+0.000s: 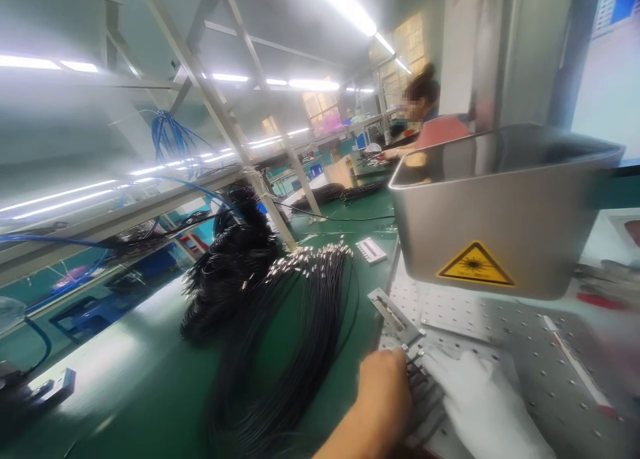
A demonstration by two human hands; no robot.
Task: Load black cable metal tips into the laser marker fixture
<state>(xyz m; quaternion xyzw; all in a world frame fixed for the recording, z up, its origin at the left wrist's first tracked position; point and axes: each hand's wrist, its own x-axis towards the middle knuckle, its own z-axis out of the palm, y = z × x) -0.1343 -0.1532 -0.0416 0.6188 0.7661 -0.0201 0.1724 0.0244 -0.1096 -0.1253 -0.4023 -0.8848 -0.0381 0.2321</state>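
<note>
My bare left hand (pixel 384 389) is curled closed beside several black cables (pixel 423 395), with a metal connector end (pixel 405 347) showing at its fingers. Close on its right, my white-gloved right hand (pixel 473 392) has its fingertips pinched at a cable's metal connector (pixel 419 352). The two hands nearly meet over the edge of a perforated metal plate (pixel 545 352). Just beyond them lies a flat metal fixture (pixel 395 315) with a slot. Blur hides the exact finger contacts.
A large bundle of black cables (pixel 320 325) with silver ends lies left on the green table (pixel 135 372), beside a coiled cable heap (pixel 230 279). A metal housing (pixel 480 225) with a laser warning label overhangs the plate. Another person (pixel 423 105) sits further back.
</note>
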